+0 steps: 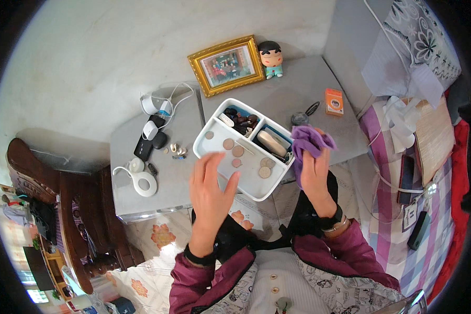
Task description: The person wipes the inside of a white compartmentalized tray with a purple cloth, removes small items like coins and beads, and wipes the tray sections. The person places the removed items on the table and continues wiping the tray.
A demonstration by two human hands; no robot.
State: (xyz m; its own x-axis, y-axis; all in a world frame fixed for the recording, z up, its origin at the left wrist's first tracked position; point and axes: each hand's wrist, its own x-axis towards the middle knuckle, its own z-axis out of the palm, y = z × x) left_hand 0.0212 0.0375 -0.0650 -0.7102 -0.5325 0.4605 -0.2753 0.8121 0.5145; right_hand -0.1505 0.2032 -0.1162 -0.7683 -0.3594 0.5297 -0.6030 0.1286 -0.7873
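"Two hands of yours are in view. What does each one have?"

"Your right hand (315, 177) is curled around a crumpled purple fabric cloth (309, 140), which bunches beyond your fingers. Your left hand (208, 191) has hold of nothing that shows: fingers loosely extended, thumb held well away from them."

"How will the cloth handle for you?"

"It looks light, limp and hard to damage, so grip a gathered fold rather than a loose edge."

"And the tray?"

"Your white, rectangular, round-cornered tray (252, 184) looks like stiff, smooth plastic, fairly light even with its load. Take it by the raised rim on opposite sides and keep it level, since the round, flat, metal-looking coins (238, 151) lie loose in it and would probably slide."

"Where do these lie relative to your hands?"

"The cloth is in your right hand, overlapping the tray's right rim in this view. The tray rests on the grey tabletop (180, 193), between your hands and slightly beyond them, its nearest corner seeming to jut past the front edge. Your left fingers are over or just beside its left part; you cannot tell whether they touch."
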